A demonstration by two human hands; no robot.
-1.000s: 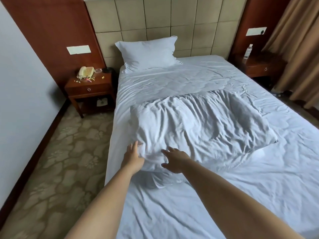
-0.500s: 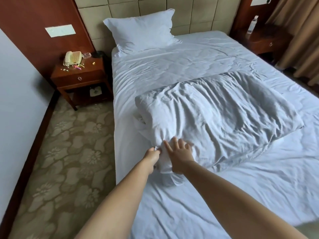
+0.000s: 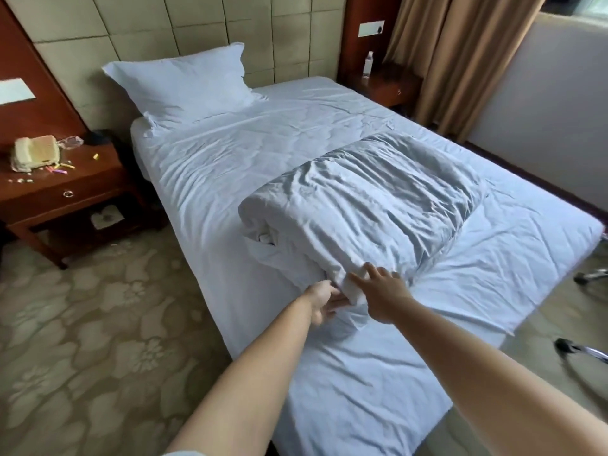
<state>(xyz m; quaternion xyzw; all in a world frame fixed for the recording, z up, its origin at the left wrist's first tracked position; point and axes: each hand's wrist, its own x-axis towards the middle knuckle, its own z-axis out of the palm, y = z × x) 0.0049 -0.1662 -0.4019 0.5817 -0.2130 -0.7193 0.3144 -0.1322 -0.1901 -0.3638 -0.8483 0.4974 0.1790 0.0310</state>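
Folded duvet [image 3: 362, 205] is lying across the middle of the bed [image 3: 210, 179] | right hand [image 3: 383, 296] is pressing flat, fingers spread, on its near corner | left hand [image 3: 320, 301] is reaching beneath, grip hidden by cloth | folding is looking nearly done, with the corner needing tidying.

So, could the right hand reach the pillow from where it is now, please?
Probably not: the right hand rests on the folded duvet, arm outstretched, and the pillow lies well beyond it.

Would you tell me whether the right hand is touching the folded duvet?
Touching. The head view shows the right hand resting, fingers spread, on the near corner of the folded duvet.
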